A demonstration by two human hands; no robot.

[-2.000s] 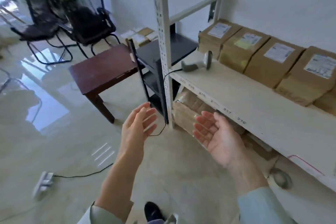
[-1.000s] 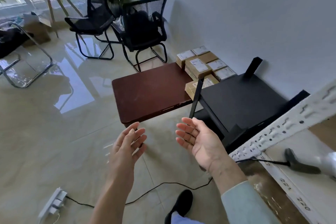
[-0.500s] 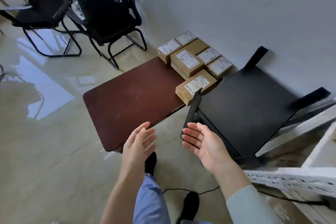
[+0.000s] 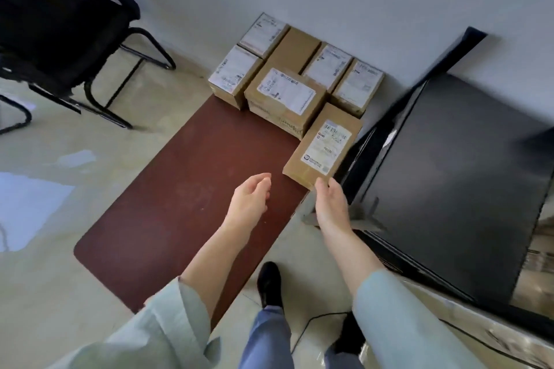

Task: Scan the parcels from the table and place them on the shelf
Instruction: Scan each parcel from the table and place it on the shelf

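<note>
1. The dark brown table (image 4: pixel 180 189) is seen from above, with a black stand (image 4: pixel 449 174) close against its right side; room for the right arm on that side is judged tight, so the reach is best made from the near end.
2. Several labelled cardboard parcels (image 4: pixel 284 93) are grouped at the far end of the table against the wall, touching one another. These are best left undisturbed while the nearest one is taken.
3. The nearest parcel (image 4: pixel 323 147) lies flat at the table's right edge, label up, its near corner pointing toward the person. It is judged the one to be lifted now, and the label should be kept facing up so that scanning is easy.
4. The right hand (image 4: pixel 331 204) is placed at that near corner, fingers held together and slightly bent, the fingertips touching or almost touching the cardboard; no grip is closed yet. A hold along the right side wall is advised.
5. The left hand (image 4: pixel 250 201) hovers over the bare tabletop just left of the parcel, fingers loosely curled around nothing. It is best brought to the left side wall, so that the box is squeezed evenly between both palms and raised level.
</note>
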